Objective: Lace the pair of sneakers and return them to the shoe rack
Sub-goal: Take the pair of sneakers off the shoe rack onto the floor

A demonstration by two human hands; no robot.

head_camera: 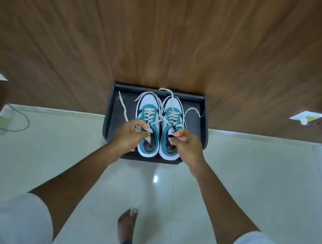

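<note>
Two teal, white and black sneakers lie side by side over a black shoe rack (204,118), toes toward the wooden wall. My left hand (130,134) pinches the tongue and collar of the left sneaker (150,107). My right hand (188,145) pinches the tongue of the right sneaker (174,113). Both shoes are laced across the eyelets, and the white lace ends (123,105) trail loose over the rack on both sides. Whether the soles rest on the rack or hang just above it cannot be told.
A brown wood-panelled wall (171,27) rises right behind the rack. Glossy pale floor tiles (252,179) spread around it. A black cable (21,122) and a wall socket lie at the left. My bare feet (126,225) stand below the rack.
</note>
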